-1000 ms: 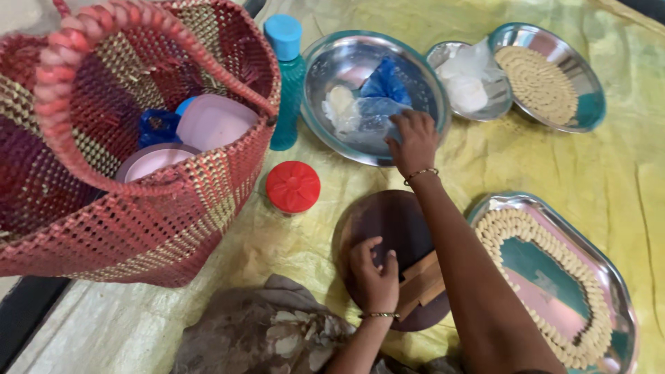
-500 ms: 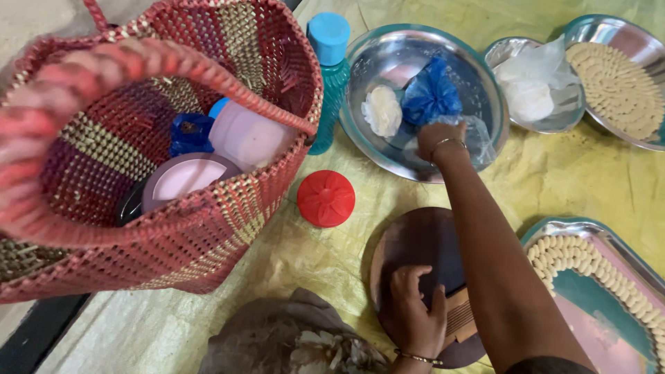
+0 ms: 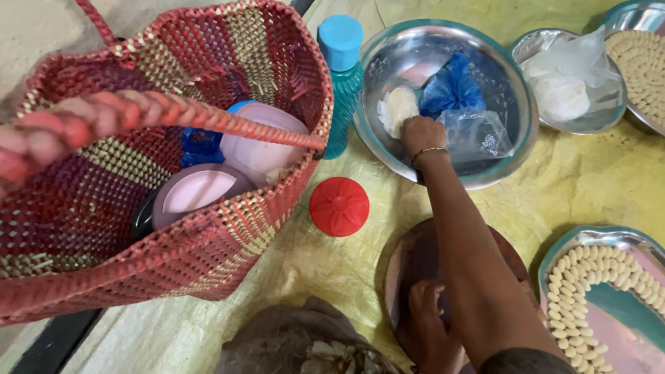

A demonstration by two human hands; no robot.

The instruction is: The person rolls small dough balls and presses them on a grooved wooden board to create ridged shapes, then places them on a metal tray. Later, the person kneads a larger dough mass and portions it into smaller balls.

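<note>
The person's right hand [image 3: 421,133] reaches into the big steel bowl [image 3: 500,76], its fingers curled down onto a pale lump of dough [image 3: 396,107] lying on the bowl's floor. From here I cannot tell whether that grip has closed on the lump or only rests on it. Just beside the hand, in the same bowl, lie a knotted blue plastic bag [image 3: 451,88] and a clear plastic bag [image 3: 476,133].

The left hand [image 3: 428,312] sits low on a round dark wooden board [image 3: 413,266], fingers bent against its surface; the right forearm covers much of it, so what that grip holds, if anything, is hidden.

Everything lies on a yellow cloth [image 3: 596,180]. A red lid [image 3: 339,206] lies between the board and a woven red basket [image 3: 90,263], which holds pink-lidded containers [image 3: 197,190]. A teal bottle with a blue cap [image 3: 343,69] stands touching the bowl's left rim. A steel tray [image 3: 554,257] at the right carries rows of small pale dough pieces [image 3: 582,277].
</note>
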